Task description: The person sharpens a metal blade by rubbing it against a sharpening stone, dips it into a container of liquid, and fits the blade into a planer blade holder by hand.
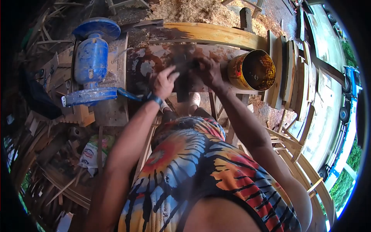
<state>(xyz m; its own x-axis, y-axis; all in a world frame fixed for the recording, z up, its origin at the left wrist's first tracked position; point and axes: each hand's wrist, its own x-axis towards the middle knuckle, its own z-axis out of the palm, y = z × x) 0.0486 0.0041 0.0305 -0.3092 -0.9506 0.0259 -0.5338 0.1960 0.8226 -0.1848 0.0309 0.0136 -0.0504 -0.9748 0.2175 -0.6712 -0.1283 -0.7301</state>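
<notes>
My left hand (164,82), with a dark band on its wrist, is over the stained wooden bench (139,63), its fingers curled and partly smeared by motion. Opposite it, my right hand (210,72) has its fingers bent round something dark that I cannot make out. Between the hands lies a dark, blurred strip (183,83) reaching down over the bench's near edge. A yellow bucket (238,72), stained and holding dark liquid, stands just right of my right hand.
A blue bench grinder (91,58) stands at the left. Behind the bench lies a yellowish timber beam (216,34), with sawdust (189,13) beyond. Stacked boards (289,73) are at the right, and scrap wood lies lower left beside a printed bag (91,154).
</notes>
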